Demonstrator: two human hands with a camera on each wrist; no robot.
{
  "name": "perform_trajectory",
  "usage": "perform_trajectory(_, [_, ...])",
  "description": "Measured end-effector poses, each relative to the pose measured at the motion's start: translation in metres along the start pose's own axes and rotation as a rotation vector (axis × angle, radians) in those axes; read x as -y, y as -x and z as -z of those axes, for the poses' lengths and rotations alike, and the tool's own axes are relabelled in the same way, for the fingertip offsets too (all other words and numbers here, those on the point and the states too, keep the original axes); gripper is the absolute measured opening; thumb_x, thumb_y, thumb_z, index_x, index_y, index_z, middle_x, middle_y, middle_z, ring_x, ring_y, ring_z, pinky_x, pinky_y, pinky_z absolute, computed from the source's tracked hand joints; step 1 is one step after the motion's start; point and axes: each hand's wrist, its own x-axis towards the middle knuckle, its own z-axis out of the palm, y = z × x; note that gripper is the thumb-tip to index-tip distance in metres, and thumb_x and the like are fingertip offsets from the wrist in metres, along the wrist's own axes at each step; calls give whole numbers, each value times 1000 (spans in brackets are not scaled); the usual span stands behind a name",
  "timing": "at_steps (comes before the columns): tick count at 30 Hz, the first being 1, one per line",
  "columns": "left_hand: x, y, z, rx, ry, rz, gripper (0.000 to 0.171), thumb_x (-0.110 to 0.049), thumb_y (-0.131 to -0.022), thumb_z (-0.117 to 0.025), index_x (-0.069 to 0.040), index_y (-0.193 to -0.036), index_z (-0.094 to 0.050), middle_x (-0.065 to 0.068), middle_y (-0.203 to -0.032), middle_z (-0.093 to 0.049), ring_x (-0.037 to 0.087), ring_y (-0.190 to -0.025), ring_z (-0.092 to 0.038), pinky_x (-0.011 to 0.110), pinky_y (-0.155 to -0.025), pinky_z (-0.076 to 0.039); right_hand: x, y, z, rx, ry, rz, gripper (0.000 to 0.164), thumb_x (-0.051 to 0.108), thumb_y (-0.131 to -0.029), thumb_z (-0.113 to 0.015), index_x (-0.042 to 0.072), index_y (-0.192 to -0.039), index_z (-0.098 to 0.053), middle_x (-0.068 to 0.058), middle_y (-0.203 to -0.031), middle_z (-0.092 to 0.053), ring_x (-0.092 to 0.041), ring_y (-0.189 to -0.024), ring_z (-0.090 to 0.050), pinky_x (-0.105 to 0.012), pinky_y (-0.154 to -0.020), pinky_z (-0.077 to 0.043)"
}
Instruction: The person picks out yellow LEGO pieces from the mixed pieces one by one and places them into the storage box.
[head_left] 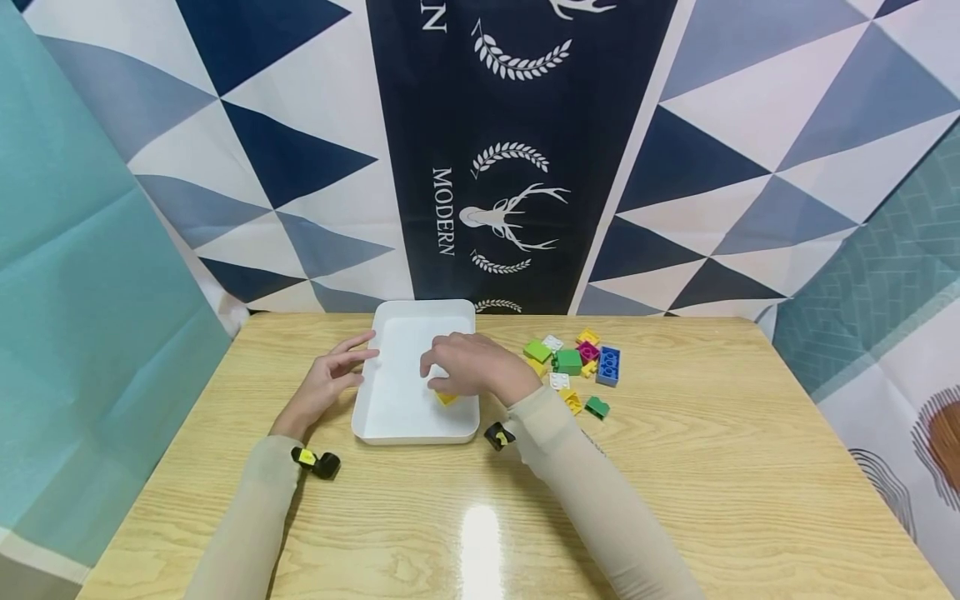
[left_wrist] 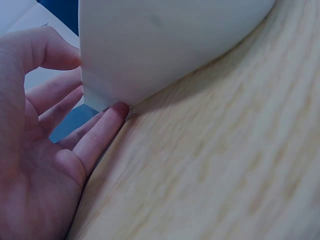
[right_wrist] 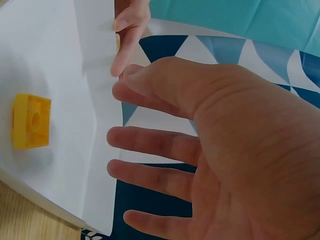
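A white tray (head_left: 399,375) lies on the wooden table. My left hand (head_left: 327,383) is at its left side, fingers fairly straight; in the left wrist view the fingertips (left_wrist: 119,108) touch the tray's outer wall. Over the right part of the tray is my right hand (head_left: 472,363). In the right wrist view its fingers (right_wrist: 152,142) are spread and extended, with nothing held between them. A yellow toy brick (right_wrist: 32,121) rests on the tray floor, hollow side showing, apart from the right hand; the head view shows it just under that hand.
Right of the tray lies a loose group of toy bricks: a blue brick (head_left: 608,367), a green one (head_left: 567,362), a magenta one (head_left: 587,352), a white one (head_left: 559,381) and several others. A patterned cloth (head_left: 330,150) hangs behind the table's back edge.
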Motion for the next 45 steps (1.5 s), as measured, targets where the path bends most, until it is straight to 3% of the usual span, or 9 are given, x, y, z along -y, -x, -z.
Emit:
perform_trajectory(22, [1, 0, -1, -2, 4, -10, 43, 10, -104, -60, 17, -146, -64, 30, -180, -37, 53, -172, -25, 1, -120, -40, -16, 9, -8, -104, -25, 7, 27, 29, -111, -70, 21, -134, -82, -8, -145, -74, -29, -132, -65, -54, -114, -60])
perform_trajectory(45, [2, -1, 1, 2, 15, 17, 44, 9, -104, -59, 14, -148, -65, 27, -182, -35, 48, -174, -24, 0, -120, -39, -39, 21, -7, -150, -26, -57, 28, 27, -110, -71, 21, -135, -82, -7, -147, -73, -31, -139, -63, -57, -120, -59])
